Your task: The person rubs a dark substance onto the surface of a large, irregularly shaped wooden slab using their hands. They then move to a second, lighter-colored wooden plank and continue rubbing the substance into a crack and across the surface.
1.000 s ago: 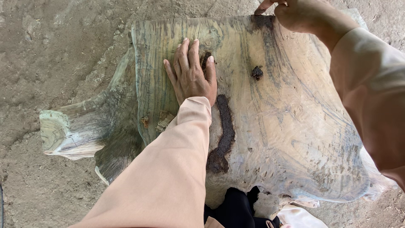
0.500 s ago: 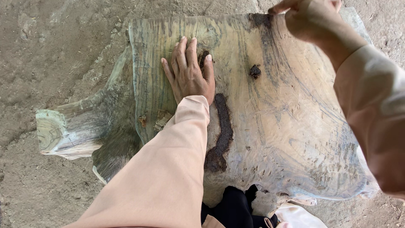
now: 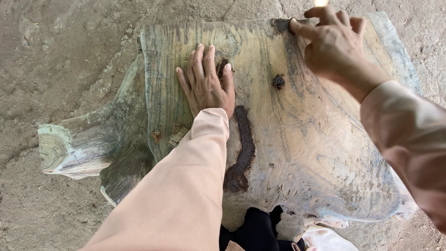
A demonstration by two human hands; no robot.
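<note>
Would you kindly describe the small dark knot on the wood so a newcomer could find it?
Start at the broad pale wooden slab. Between the flat left hand and raised right hand sits a small dark round knot. Unlike the long dark streak nearby, it is compact and isolated.

I see a bare dirt floor point(image 3: 55, 56), grey-brown and rough, with small crumbs of soil. Directly on it lies a big wood slab point(image 3: 316, 139) with greenish grain. A cut branch stub point(image 3: 58, 151) of the slab points to the left, close to the ground.
</note>
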